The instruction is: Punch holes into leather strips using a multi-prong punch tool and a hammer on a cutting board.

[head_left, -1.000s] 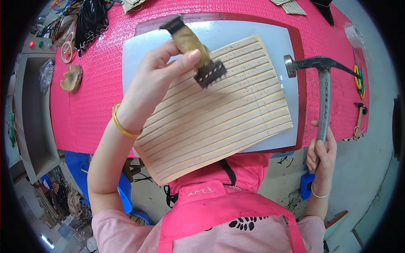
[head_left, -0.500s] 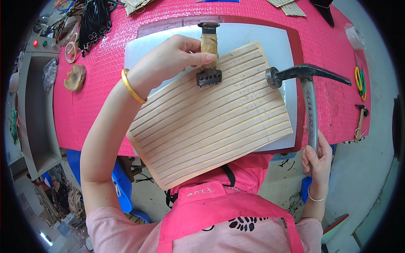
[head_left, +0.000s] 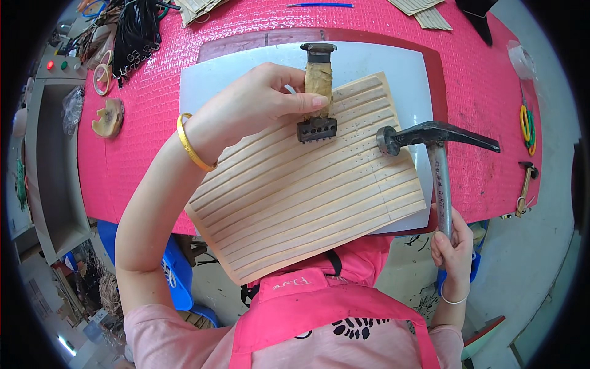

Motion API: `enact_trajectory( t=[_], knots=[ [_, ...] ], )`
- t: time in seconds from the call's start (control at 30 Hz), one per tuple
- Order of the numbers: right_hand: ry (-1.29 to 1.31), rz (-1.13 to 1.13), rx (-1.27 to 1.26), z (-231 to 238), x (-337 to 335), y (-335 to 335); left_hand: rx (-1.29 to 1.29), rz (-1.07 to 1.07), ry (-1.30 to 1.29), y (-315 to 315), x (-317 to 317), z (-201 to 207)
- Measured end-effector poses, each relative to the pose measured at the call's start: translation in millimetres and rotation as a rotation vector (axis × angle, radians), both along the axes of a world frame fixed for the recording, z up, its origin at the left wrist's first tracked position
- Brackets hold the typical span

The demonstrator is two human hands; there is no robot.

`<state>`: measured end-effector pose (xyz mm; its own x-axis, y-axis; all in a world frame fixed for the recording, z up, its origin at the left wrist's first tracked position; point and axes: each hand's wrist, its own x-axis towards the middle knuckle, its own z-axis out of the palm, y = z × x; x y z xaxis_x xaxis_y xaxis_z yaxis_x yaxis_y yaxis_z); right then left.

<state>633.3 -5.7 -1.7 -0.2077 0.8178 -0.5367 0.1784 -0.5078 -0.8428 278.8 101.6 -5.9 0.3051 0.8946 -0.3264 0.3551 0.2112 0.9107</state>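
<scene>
My left hand (head_left: pixel 279 95) is closed round the tape-wrapped shank of a punch (head_left: pixel 318 83) with a flat metal top and a dark toothed head. The punch stands over the upper part of a beige ridged sheet (head_left: pixel 295 203), its row of teeth toward me; whether they touch the sheet I cannot tell. Rows of small holes mark the sheet's upper right. In my right hand (head_left: pixel 453 249), the fingers wrap the low end of a hammer's (head_left: pixel 441 187) grey handle. The hammer's round face is right of the punch, over the sheet's right edge.
Beneath the sheet lies a white board (head_left: pixel 215 77) on a dark red one (head_left: pixel 437 92), on a pink-covered table (head_left: pixel 153 111). Scissors (head_left: pixel 527 126) and a small hammer (head_left: pixel 525 187) lie at the right. Black straps (head_left: pixel 136 37) and tape rolls (head_left: pixel 102 77) are at the far left.
My left hand has shifted the punch a little to the right and nearer to me. The hammer has come lower and slightly left, with my right hand.
</scene>
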Motion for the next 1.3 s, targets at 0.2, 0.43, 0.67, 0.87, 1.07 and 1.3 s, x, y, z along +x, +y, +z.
enact_trajectory(
  t=[0.2,0.43,0.67,0.87,1.07,1.3],
  knots=[
    [0.018,-0.025,0.017,-3,-7,-4,-0.051,-0.064,0.095,12,5,7],
    [0.041,-0.037,0.066,-3,-12,-6,-0.129,-0.072,0.046,33,6,5],
    [-0.016,-0.052,0.114,-5,-23,0,-0.026,-0.134,0.240,82,0,34],
    [-0.083,-0.126,0.317,5,-13,5,0.217,-0.020,0.055,79,-6,40],
    [-0.136,-0.191,0.287,3,-7,2,0.325,0.169,-0.306,33,45,-3],
    [-0.093,-0.134,0.319,3,-2,0,0.672,0.120,-0.053,27,56,-23]
  ],
)
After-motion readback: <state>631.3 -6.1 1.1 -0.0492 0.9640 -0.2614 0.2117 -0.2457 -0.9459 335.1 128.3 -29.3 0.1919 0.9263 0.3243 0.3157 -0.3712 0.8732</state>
